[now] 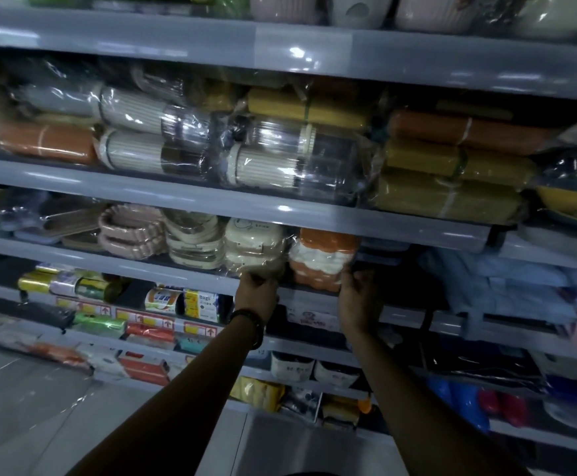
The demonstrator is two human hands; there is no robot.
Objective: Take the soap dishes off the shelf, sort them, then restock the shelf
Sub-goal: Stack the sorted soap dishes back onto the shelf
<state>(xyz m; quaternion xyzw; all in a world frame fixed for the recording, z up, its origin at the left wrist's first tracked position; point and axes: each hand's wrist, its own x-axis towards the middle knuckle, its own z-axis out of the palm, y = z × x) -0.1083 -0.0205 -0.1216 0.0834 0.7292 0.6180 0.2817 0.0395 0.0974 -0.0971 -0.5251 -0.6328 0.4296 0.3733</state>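
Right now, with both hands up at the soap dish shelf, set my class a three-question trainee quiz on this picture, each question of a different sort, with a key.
1. True or false: the left hand wears a dark band at the wrist.
2. Multiple choice: the orange and white pack sits between the two hands. What lies directly to its left? A) a cream lidded soap dish pack B) a blue bottle C) a roll of tape
3. Short answer: which hand is at the right lower corner of the orange and white pack?

Key
1. True.
2. A.
3. The right hand; whether it has closed on the wrap cannot be told.
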